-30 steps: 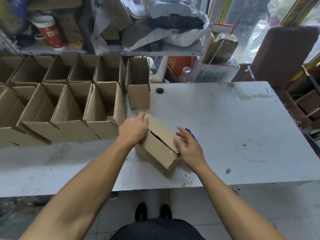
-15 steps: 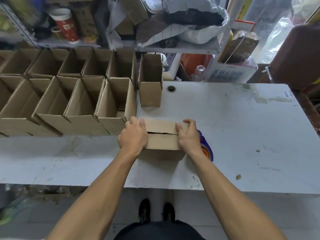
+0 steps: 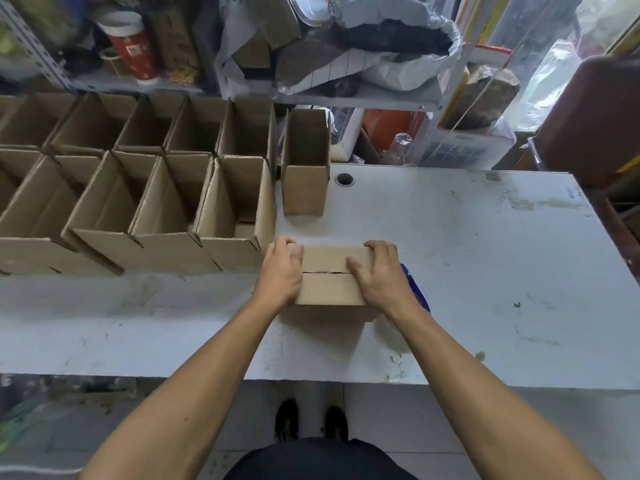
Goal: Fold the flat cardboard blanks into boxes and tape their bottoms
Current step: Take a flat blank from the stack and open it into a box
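box point(image 3: 330, 275) squared since earlier | both hands grip | writing unreadable

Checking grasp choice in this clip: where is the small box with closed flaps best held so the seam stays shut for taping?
Probably by its two short ends, from left and right, as now. The box lies flaps-up with the seam running left to right; the left hand and right hand grip the ends, thumbs near the seam, leaving its middle exposed for tape.

Both bare forearms reach toward twelve o'clock. The left hand point(image 3: 281, 271) at nine o'clock and the right hand point(image 3: 380, 274) at three o'clock curl inward, thumbs pointing toward each other.
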